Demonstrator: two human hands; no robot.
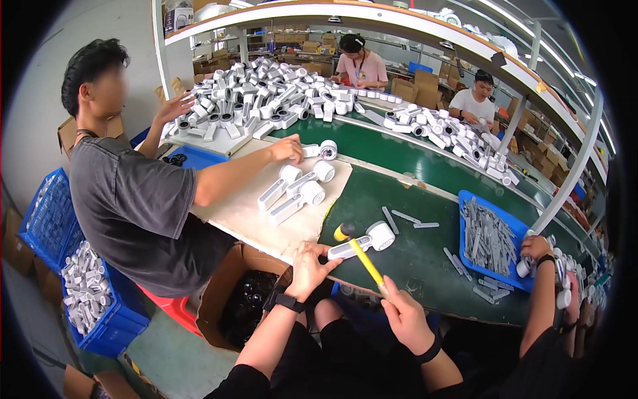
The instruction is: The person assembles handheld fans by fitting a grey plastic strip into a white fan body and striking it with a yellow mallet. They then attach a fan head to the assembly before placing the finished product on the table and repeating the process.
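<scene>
My left hand (308, 269) grips the handle end of a white handheld fan (381, 237) with a round, vented head, lying at the near edge of the green work mat (412, 266). In my right hand (409, 318) is a small hammer (367, 263) with a yellow handle and a black-and-yellow head. The hammer's head is over the fan's handle; whether it touches cannot be told. Several narrow grey strips (407, 217) lie loose on the mat beyond the fan and to its right.
At left, a co-worker's hand (287, 149) touches a fan beside others on a beige board (239, 211). A blue tray (525, 284) of grey strips stands right, near another person's hand (537, 247). A large fan pile (246, 93) lies behind; an open cardboard box (278, 256) is below.
</scene>
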